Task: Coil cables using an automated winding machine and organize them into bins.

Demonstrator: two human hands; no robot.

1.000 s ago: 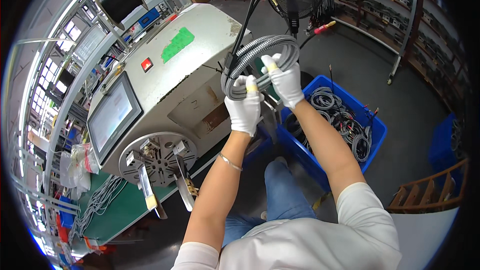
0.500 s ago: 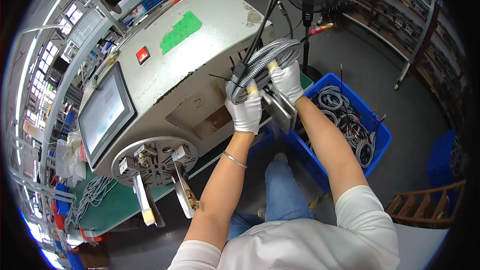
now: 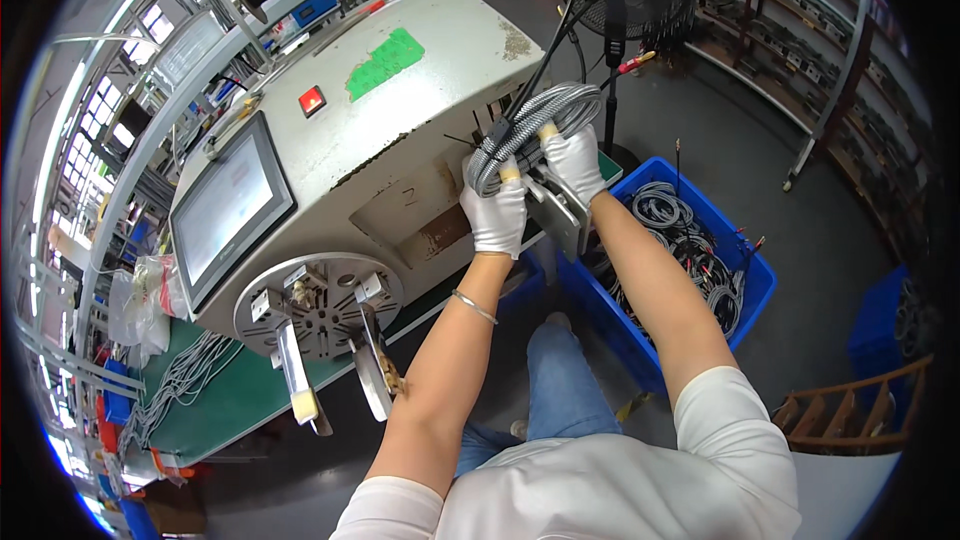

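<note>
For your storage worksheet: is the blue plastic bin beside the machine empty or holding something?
Holding something: coiled grey and black cables lie piled inside the blue plastic bin, covering much of its floor.

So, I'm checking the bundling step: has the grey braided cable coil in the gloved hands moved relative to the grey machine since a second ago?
Yes. The grey braided cable coil has come down closer against the grey machine.

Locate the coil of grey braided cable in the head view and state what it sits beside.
The coil of grey braided cable is upper centre, gripped by the left hand and right hand against the grey machine, above the blue bin.
</note>
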